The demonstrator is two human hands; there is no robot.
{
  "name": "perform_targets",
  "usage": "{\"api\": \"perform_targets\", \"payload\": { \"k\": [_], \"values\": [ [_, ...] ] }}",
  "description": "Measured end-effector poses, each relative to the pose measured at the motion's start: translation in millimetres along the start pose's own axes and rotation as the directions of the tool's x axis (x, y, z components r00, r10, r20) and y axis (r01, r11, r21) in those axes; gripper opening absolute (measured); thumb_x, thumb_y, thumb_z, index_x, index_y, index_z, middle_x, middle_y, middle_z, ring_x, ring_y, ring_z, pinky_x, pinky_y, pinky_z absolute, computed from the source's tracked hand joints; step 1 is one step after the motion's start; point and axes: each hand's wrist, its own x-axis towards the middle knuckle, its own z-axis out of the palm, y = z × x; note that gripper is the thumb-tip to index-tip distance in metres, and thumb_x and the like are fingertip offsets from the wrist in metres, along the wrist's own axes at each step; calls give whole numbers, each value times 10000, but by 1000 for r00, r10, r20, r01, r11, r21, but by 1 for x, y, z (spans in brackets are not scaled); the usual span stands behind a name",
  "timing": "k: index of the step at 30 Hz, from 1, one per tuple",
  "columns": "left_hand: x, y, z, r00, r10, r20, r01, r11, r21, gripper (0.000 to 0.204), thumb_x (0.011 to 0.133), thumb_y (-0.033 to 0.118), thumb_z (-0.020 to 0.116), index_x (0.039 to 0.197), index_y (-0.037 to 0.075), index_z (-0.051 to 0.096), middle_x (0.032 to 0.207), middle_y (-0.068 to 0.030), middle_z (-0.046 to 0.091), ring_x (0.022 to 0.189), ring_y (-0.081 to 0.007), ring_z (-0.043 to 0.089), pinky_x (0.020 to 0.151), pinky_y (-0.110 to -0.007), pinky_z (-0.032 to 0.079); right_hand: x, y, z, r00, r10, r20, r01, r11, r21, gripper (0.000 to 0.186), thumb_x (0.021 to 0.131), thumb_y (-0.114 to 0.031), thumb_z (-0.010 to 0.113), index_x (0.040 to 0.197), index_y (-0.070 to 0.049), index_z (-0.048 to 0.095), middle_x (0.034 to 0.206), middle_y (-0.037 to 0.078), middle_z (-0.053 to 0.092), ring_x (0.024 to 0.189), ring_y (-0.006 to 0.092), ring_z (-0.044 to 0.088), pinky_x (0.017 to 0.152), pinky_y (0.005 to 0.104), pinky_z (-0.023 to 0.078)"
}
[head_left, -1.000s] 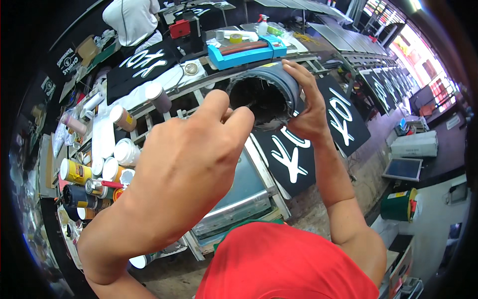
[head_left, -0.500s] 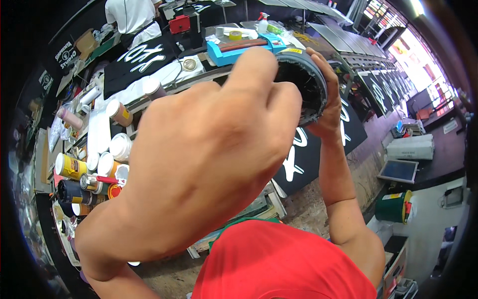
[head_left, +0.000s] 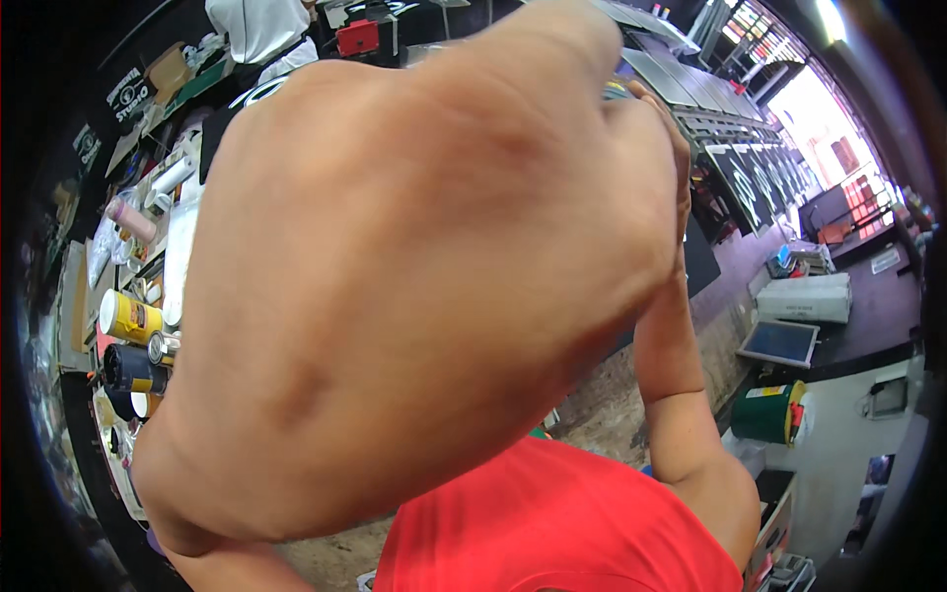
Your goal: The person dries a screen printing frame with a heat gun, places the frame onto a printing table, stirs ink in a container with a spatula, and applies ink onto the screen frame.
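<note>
My left hand is very close and fills the middle of the view, its back toward me. Its fingers are bent forward, and whatever they hold is hidden behind the hand. Beyond it, my right hand shows only as a strip of fingers and palm edge on a raised forearm. It is wrapped round the side of a round, dark, open tub. Just a sliver of that tub's rim, near a yellow label, peeks out beside my left hand; its inside is hidden.
At the left, a bench carries a yellow tub, a dark jar and a pink bottle. A person in white stands at the back left. Racked panels fill the far right. A green bucket and a white box are lower right.
My left hand has come nearer and moved up and right, now covering nearly all of the tub and the blue tray behind. My right hand still holds the tub.
</note>
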Motion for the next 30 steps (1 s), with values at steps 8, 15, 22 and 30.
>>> {"api": "perform_targets", "payload": {
  "k": [8, 15, 22, 30],
  "values": [
    [3, -11, 8, 999, 43, 8, -43, 999, 24, 171, 812, -79, 633, 956, 7, 600, 865, -143, 539, 687, -346, 640, 560, -429, 502, 2, 0, -6, 1000, -19, -8, 18, 997, -76, 999, 641, -102, 977, 1484, -80, 440, 1513, 195, 506, 1434, 339, 474, 1217, 423, 370],
    [5, -12, 10, 998, 57, 5, -57, 998, 29, 167, 817, -80, 630, 956, 6, 597, 862, -144, 540, 685, -347, 638, 559, -430, 500, 8, -2, -9, 999, -39, -28, 38, 999, -32, 1009, 632, -96, 979, 1484, -89, 439, 1520, 196, 500, 1437, 324, 471, 1216, 425, 376],
    [-2, -8, 8, 999, 48, 23, -48, 998, 29, 163, 821, -81, 628, 956, 5, 595, 859, -146, 541, 683, -347, 636, 559, -431, 498, 20, -6, -14, 982, -190, 10, 190, 978, -83, 993, 646, -118, 977, 1480, -85, 438, 1510, 191, 511, 1431, 322, 480, 1201, 426, 401],
    [0, -5, 4, 998, 66, 22, -66, 998, 19, 159, 827, -82, 625, 957, 3, 592, 855, -148, 542, 680, -348, 634, 558, -433, 496, 29, -17, -11, 990, -125, -66, 115, 985, -131, 942, 663, -103, 969, 1456, -51, 462, 1486, 194, 533, 1387, 320, 526, 1173, 412, 428]
  ]
}}
